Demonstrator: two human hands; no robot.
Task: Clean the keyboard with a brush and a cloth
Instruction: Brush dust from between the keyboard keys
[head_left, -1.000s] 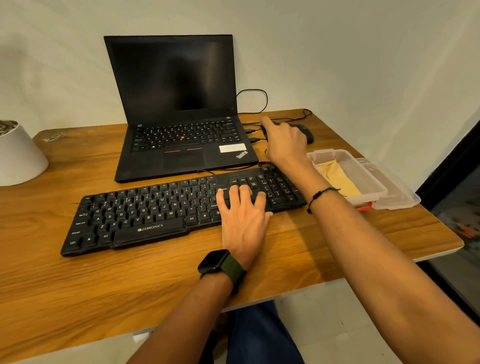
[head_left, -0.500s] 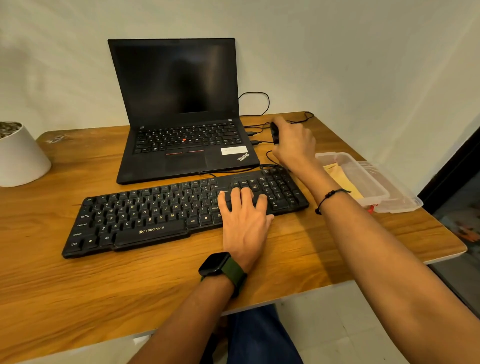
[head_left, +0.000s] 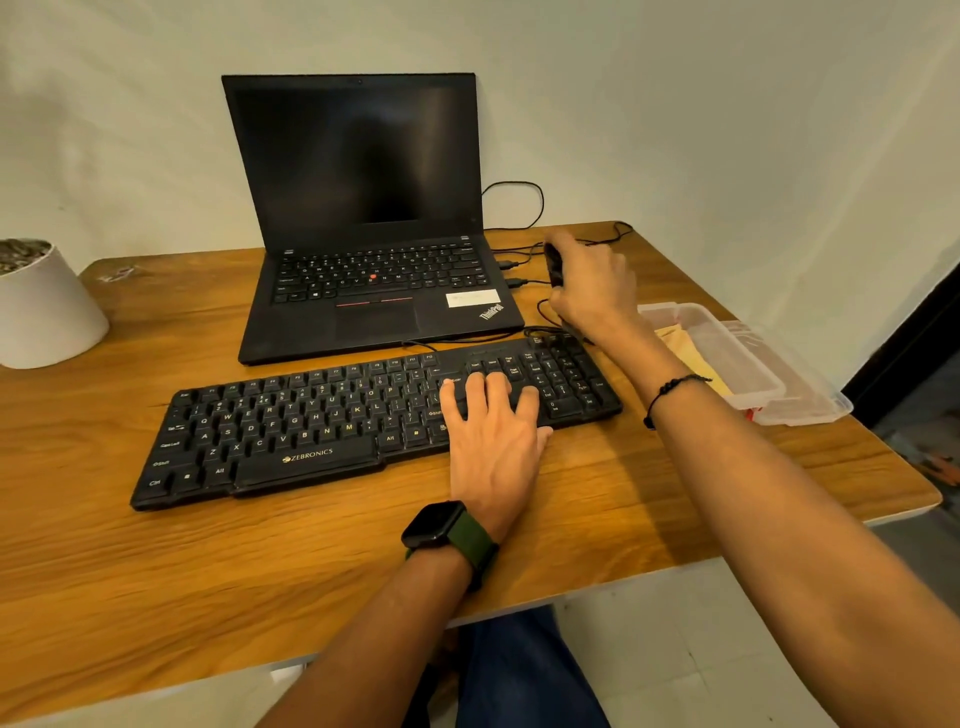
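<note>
Head view. The keyboard (head_left: 374, 421) lies flat on the wooden table (head_left: 156, 571), long side toward the person, directly in front of the open laptop (head_left: 363, 223), whose screen is dark. The left hand (head_left: 493, 436) rests palm down on the right part of the keyboard, fingers straight and slightly spread over the keys near the arrow cluster, gripping nothing. A dark watch with a green strap (head_left: 447, 530) sits on that wrist.

The right hand (head_left: 592, 286) is behind the keyboard's number pad, to the right of the laptop. Its fingers curl round a black mouse (head_left: 554, 262); only the mouse's left edge shows past the fingers. A thin dark bracelet (head_left: 670, 395) circles that wrist. Black cables (head_left: 519, 208) run from the laptop's right side past the mouse.

Change from one second ago: the right hand then lay beside the mouse with the index finger extended, and most of the mouse was exposed to its right. Half a second ago the hand had closed over it, and the grip is the same now. The left hand and keyboard have not shifted.

A clear plastic box (head_left: 727, 353) holding a yellow cloth (head_left: 685, 348) sits at the table's right edge, near the keyboard's end. A white pot (head_left: 41, 306) stands at the far left. No brush can be made out.
</note>
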